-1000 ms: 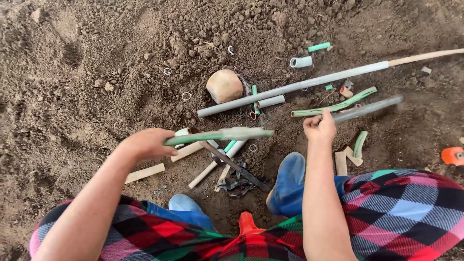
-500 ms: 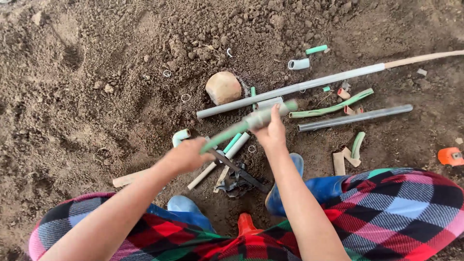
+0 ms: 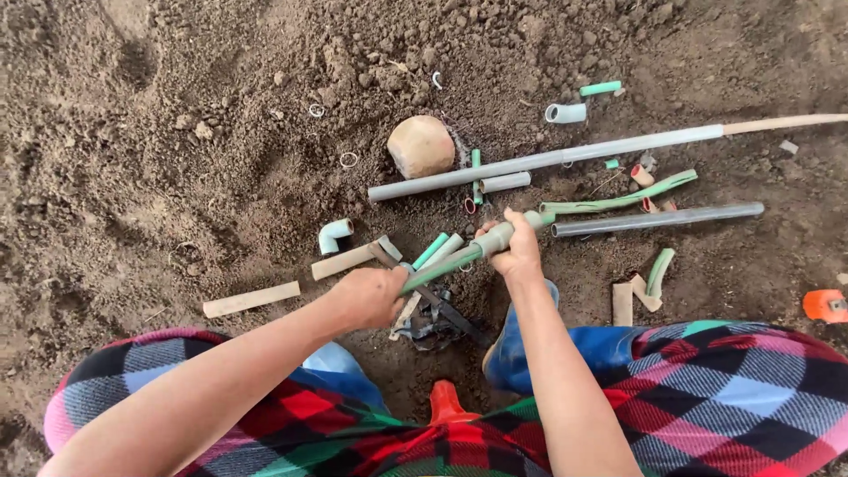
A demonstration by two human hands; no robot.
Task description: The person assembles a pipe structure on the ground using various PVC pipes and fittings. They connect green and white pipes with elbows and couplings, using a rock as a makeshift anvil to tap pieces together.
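Both my hands hold one short green pipe [image 3: 450, 261] slanting up to the right above the dirt. My left hand [image 3: 369, 296] grips its lower end. My right hand [image 3: 514, 249] is wrapped around a grey coupling [image 3: 496, 238] near its upper end. Under the pipe lie pale pipe offcuts [image 3: 352, 259] and a dark hand tool [image 3: 435, 311]. My blue boots [image 3: 511, 353] show below the hands.
A long grey pipe [image 3: 565, 157] lies across the soil with a darker pipe [image 3: 658, 218] and a bent green pipe [image 3: 618, 199] below it. A round stone [image 3: 421, 146], a white elbow fitting [image 3: 334, 235], small rings and an orange object [image 3: 826, 305] are scattered around.
My right hand moved from the dark grey pipe at the right onto the green pipe. The green pipe tilted from level to slanting, and my left hand came in closer to my body.
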